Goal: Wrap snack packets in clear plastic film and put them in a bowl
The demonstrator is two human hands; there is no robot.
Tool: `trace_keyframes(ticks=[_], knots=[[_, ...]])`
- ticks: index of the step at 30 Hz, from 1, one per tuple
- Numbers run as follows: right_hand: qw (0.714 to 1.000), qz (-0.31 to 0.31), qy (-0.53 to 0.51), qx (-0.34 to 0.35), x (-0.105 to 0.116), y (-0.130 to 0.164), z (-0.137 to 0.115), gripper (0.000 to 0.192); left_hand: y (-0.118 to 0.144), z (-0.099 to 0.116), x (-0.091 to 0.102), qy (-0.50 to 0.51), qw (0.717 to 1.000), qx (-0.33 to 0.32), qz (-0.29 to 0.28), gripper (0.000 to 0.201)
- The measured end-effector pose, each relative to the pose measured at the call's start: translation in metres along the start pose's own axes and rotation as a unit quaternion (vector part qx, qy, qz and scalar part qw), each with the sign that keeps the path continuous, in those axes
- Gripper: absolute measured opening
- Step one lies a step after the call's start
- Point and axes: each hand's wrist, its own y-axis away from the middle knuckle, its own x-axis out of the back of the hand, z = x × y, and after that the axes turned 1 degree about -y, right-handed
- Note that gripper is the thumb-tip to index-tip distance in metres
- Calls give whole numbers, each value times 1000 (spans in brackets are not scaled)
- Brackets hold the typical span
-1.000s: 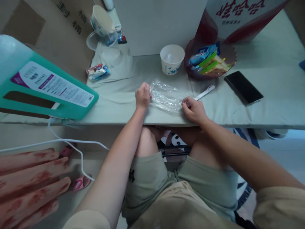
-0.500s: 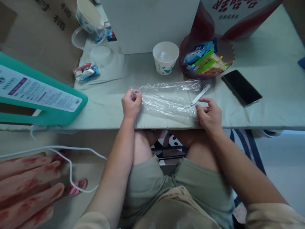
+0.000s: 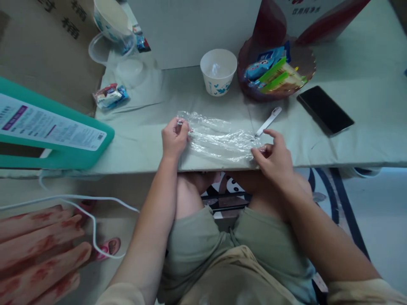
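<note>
A clear, crinkled plastic bag (image 3: 219,136) lies stretched flat on the pale green table (image 3: 349,140) near its front edge. My left hand (image 3: 173,137) pinches the bag's left end between thumb and fingers. At the bag's right end my right hand (image 3: 275,157) grips the plastic with its fingers bent. A white plastic spoon (image 3: 269,120) lies just beyond the right hand, touching the bag's far right corner.
A white paper cup (image 3: 218,72) stands behind the bag, beside a dark red dish of snack packets (image 3: 275,72). A black phone (image 3: 324,109) lies at right. A teal container (image 3: 51,131), a wrapped snack (image 3: 110,95) and a bowl (image 3: 111,19) are at left.
The bag went from a bunched lump to a long spread sheet as my hands drew apart. My right hand then slid back a little toward the table's front edge.
</note>
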Motion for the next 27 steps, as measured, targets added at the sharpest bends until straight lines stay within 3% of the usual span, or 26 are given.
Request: trace_keyframes(ticks=[4, 6, 11, 13, 17, 19, 21, 23, 25, 27], knots=[[995, -30, 91, 0, 2, 1, 7, 65, -1, -2, 1, -133, 987, -36, 79, 14], [987, -41, 152, 16, 5, 5, 13, 73, 0, -2, 1, -154, 983, -48, 88, 13], [963, 55, 212, 155, 14, 9, 11, 72, 3, 3, -1, -130, 991, -35, -29, 36], [958, 40, 198, 202, 14, -1, 2, 67, 4, 5, -1, -79, 994, -25, -75, 36], [948, -111, 104, 279, -1, -45, -26, 81, 7, 8, 3, 103, 989, 13, -102, 32], [936, -216, 57, 272, -14, -70, -42, 90, 9, 9, 6, 186, 974, 49, -121, 41], [914, -341, 44, 216, -25, -89, -57, 78, 10, 8, 11, 239, 960, 80, -126, 50], [880, -445, 67, 151, -27, -99, -67, 54, 9, 6, 14, 260, 956, 92, -98, 51], [860, -492, 89, 108, -18, -99, -68, 32, 7, 2, 17, 257, 960, 93, -53, 45], [866, -487, 81, 80, 3, -91, -60, 23, 3, -1, 17, 251, 963, 98, -25, 36]])
